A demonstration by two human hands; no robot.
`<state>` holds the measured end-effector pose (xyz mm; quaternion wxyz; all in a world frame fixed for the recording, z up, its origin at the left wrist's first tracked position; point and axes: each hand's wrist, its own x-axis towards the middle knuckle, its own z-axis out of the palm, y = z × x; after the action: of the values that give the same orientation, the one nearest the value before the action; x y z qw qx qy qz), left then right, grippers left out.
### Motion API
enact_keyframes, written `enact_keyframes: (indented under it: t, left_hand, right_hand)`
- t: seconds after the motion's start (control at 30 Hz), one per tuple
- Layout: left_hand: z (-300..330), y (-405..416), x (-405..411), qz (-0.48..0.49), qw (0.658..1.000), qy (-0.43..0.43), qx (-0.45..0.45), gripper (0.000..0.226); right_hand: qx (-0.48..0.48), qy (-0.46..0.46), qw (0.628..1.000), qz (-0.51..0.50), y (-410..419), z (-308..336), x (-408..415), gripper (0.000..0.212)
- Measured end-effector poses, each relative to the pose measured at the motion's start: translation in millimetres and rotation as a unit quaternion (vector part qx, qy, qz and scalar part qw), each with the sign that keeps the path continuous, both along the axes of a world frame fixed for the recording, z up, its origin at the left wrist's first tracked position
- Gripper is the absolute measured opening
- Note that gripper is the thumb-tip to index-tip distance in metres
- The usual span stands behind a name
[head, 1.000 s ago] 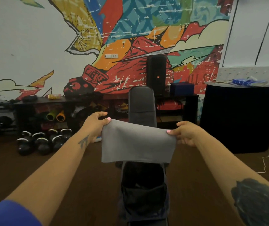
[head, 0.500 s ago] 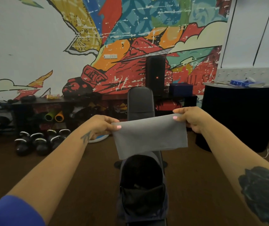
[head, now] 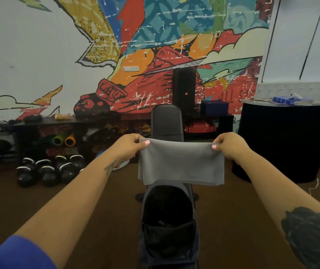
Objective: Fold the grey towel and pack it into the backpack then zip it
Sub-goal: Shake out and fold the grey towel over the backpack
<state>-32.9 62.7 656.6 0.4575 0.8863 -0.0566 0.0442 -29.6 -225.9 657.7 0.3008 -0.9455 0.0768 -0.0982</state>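
Observation:
The grey towel (head: 180, 164) hangs folded in the air, stretched level between my hands. My left hand (head: 130, 148) pinches its top left corner and my right hand (head: 230, 147) pinches its top right corner. Directly below the towel, a dark backpack (head: 167, 226) lies on a black weight bench (head: 166, 123) with its main compartment open towards me. The towel's lower edge hangs just above the backpack's top and hides part of the bench seat.
Several kettlebells (head: 48, 170) sit on the floor at the left, next to a low black shelf (head: 58, 123) with rolled mats. A black round counter (head: 289, 140) stands at the right. A black speaker (head: 184, 92) stands against the mural wall.
The towel was tilted with my right hand higher half a second ago; now both hands hold it level. The towel looks shorter than a second ago.

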Motion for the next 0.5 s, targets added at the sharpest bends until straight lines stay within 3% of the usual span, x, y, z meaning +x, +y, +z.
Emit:
enact_keyframes:
  t: [0.1, 0.2, 0.33, 0.5]
  left_hand:
    - [4, -15, -3, -0.041, 0.998, -0.044, 0.008, 0.014]
    - [6, -33, -7, -0.087, 0.993, -0.067, 0.047, 0.010]
    - [5, -47, -11, -0.133, 0.985, -0.076, 0.081, 0.012]
    - [3, -38, -14, -0.129, 0.989, -0.038, 0.058, 0.033]
  right_hand:
    - [-0.072, -0.002, 0.997, 0.042, 14, -2, -3, 0.030]
    - [0.024, -0.007, 0.979, 0.203, 41, -3, -12, 0.059]
    - [0.180, 0.044, 0.934, 0.307, 74, -10, -25, 0.046]
    - [0.215, 0.044, 0.927, 0.303, 85, -16, -29, 0.025]
